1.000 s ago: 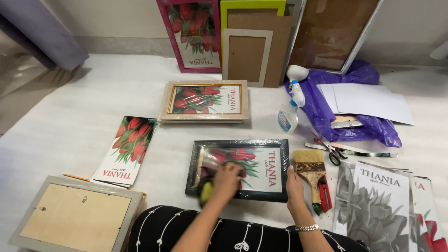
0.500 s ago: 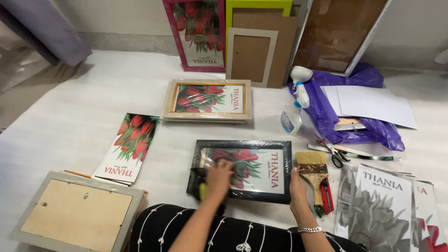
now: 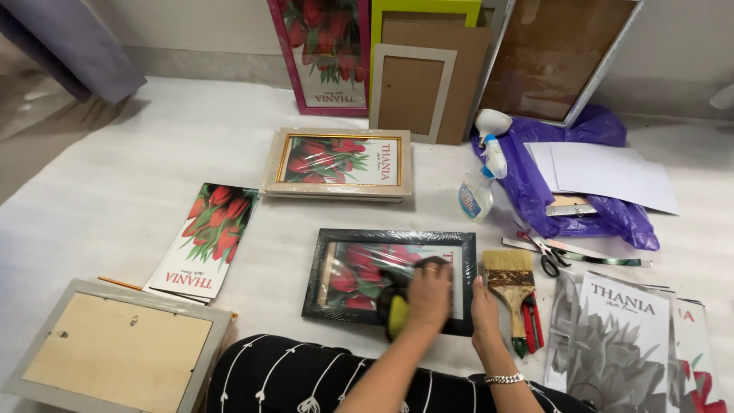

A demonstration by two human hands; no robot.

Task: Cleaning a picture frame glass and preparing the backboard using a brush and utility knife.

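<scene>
Head view: person sits on white floor covering (image 3: 115,176), looking down at both hands
Left hand (image 3: 428,294): palm down, fingers curled over a yellow-green and black sponge pad (image 3: 395,310), pressed onto the frame glass; blurred
Right hand (image 3: 484,310): flat, fingers together, resting against right edge of the frame; closes on nothing
Black rectangular picture frame with red tulip print (image 3: 390,279): lies flat on floor just in front of the person's lap, shiny glare on its surface
Wide wooden-handled paintbrush (image 3: 511,287): just right of right hand, on floor, lying over red-handled tool (image 3: 533,325)
Clear spray bottle with white trigger (image 3: 478,191): upright, beyond the brush, beside purple plastic bag (image 3: 535,180)
Scissors (image 3: 544,256): near bag, on floor
Beige wooden frame with tulip print (image 3: 338,162): flat, beyond black frame
Loose tulip poster (image 3: 205,241): left of black frame
Grey frame, cardboard back up (image 3: 115,348): lower left
Stacked frames against wall (image 3: 428,61): upright, far side
</scene>
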